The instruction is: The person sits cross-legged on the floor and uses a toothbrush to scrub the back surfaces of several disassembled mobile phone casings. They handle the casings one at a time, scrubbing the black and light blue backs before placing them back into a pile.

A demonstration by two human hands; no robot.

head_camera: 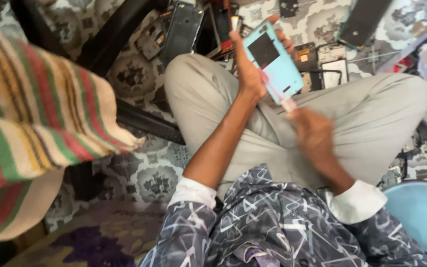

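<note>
While the left hand (pixel 248 74) grips a teal phone shell (pixel 274 62) upright at upper centre, the blurred right hand (pixel 315 136) sits just below it, pinching a pale strip (pixel 288 105) at the shell's lower edge; how tightly it is closed I cannot tell. The strip looks partly peeled, the rest seemingly stuck on. Phone parts (pixel 322 64) litter the floor beyond the knees, a striped cloth (pixel 40 113) at left.
</note>
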